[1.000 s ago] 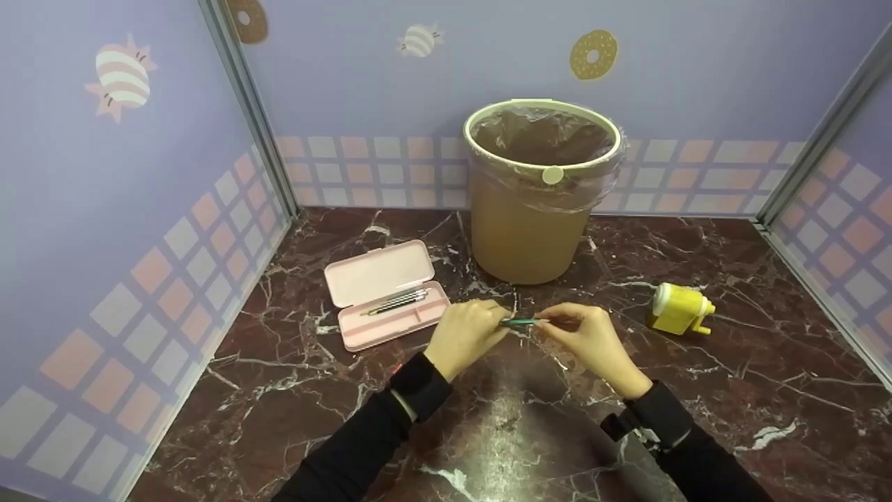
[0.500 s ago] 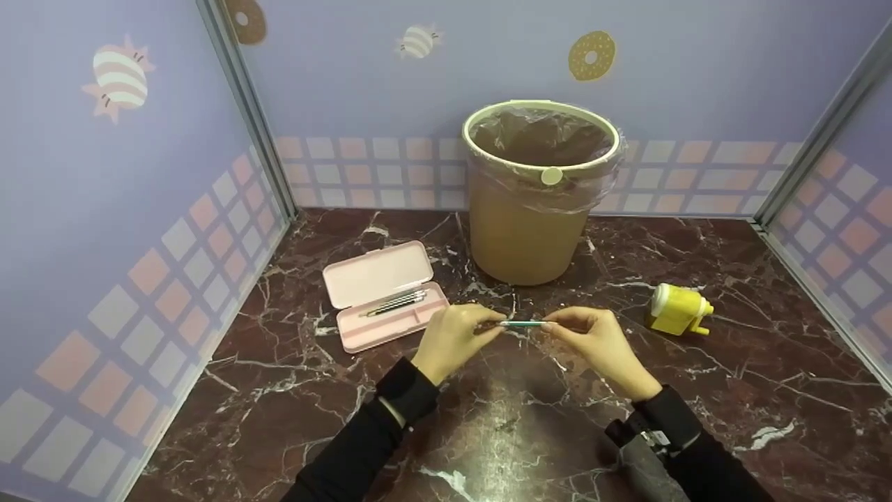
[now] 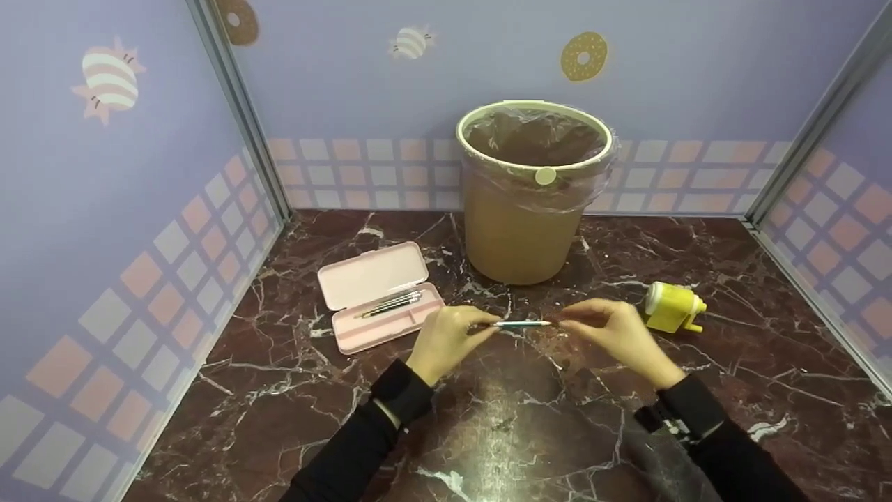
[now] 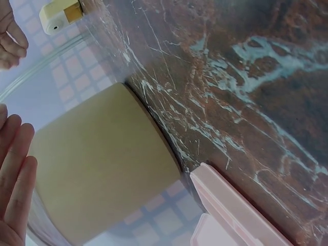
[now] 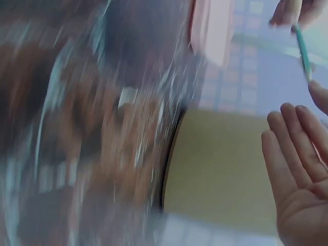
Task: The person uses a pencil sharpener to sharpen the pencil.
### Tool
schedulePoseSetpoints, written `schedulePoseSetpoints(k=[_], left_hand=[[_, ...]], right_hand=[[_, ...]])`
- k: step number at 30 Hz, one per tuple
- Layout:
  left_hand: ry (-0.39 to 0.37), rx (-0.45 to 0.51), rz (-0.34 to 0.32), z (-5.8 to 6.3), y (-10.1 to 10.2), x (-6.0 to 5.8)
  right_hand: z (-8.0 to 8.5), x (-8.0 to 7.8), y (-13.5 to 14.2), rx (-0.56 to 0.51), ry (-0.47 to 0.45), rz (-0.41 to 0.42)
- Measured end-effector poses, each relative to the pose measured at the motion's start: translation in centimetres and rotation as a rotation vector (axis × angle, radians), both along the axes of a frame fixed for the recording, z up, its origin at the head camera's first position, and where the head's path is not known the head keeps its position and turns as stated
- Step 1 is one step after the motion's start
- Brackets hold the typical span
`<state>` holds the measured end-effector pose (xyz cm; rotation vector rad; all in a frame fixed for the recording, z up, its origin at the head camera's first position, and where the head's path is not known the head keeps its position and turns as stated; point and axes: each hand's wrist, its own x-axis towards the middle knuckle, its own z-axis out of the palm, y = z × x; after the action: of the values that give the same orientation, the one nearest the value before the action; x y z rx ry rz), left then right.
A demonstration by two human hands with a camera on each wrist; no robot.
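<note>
My left hand [image 3: 447,340] pinches one end of a short teal pencil [image 3: 523,323], held level above the table with its pale pointed tip toward the right. Just beyond that tip is my right hand [image 3: 617,338], its thumb and forefinger slightly apart. In the right wrist view, the pencil [image 5: 303,51] slants down toward the right thumb, and the other right fingers [image 5: 294,148] are extended. The left wrist view shows extended left fingers [image 4: 19,179] but not the pencil.
A pink pencil case [image 3: 383,333] lies open at left with several pencils [image 3: 394,303] inside. Behind the hands stands a tan trash bin [image 3: 523,230] with a clear liner. A yellow crank sharpener [image 3: 672,307] is at right on the dark marbled table [image 3: 502,432].
My right hand has moved right, letting go of the pencil's tip end. The left hand has shifted slightly left with the pencil, and more of the pencil shows.
</note>
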<state>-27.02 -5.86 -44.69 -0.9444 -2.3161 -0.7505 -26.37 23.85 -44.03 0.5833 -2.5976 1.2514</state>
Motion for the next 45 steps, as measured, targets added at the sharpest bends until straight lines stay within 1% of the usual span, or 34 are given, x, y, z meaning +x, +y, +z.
schedulePoseSetpoints(k=[2,3,7,10,12,14,18,22,26,33,37,40,43,45], left_hand=[[-0.01,-0.002,0.002,0.0,-0.1,0.0],[-0.015,-0.001,0.002,-0.1,-0.1,0.0],[-0.03,-0.002,0.0,-0.4,-0.2,-0.2],[-0.018,-0.015,0.011,-0.6,-0.3,-0.3],[-0.012,-0.021,0.022,-0.7,-0.3,-0.4],[-0.008,-0.023,0.033,-0.8,-0.4,-0.4],[-0.027,-0.017,0.031,-0.7,-0.6,-0.4],[-0.045,-0.018,0.03,-0.6,-0.8,-0.3],[-0.058,-0.016,0.035,-0.6,-0.9,-0.3],[-0.068,-0.015,0.047,-0.9,-1.2,-0.4],[-0.083,-0.015,0.055,-0.9,-1.2,-0.4],[-0.079,-0.022,0.062,-0.9,-1.3,-0.4],[-0.075,-0.025,0.064,-1.0,-1.4,-0.4],[-0.078,-0.024,0.061,-1.1,-1.4,-0.4]], right_hand=[[0.2,-0.3,1.5,0.151,0.126,-0.04],[0.4,-0.4,2.4,0.221,0.172,-0.061],[1.0,-1.1,5.6,0.447,0.279,-0.103],[1.3,-1.3,8.0,0.552,0.279,-0.13],[1.3,-1.5,9.5,0.599,0.256,-0.15],[1.2,-1.7,10.9,0.613,0.199,-0.163],[0.8,-2.6,13.3,0.616,0.12,-0.169],[0.2,-3.5,15.3,0.624,0.075,-0.166],[-0.3,-4.0,16.7,0.644,0.029,-0.167],[-0.5,-4.3,17.0,0.627,0.005,-0.165],[-0.3,-4.4,17.2,0.614,-0.023,-0.15],[0.0,-4.4,17.2,0.606,-0.044,-0.143],[0.2,-4.3,17.0,0.606,-0.038,-0.148],[0.2,-4.2,16.7,0.609,-0.014,-0.152]])
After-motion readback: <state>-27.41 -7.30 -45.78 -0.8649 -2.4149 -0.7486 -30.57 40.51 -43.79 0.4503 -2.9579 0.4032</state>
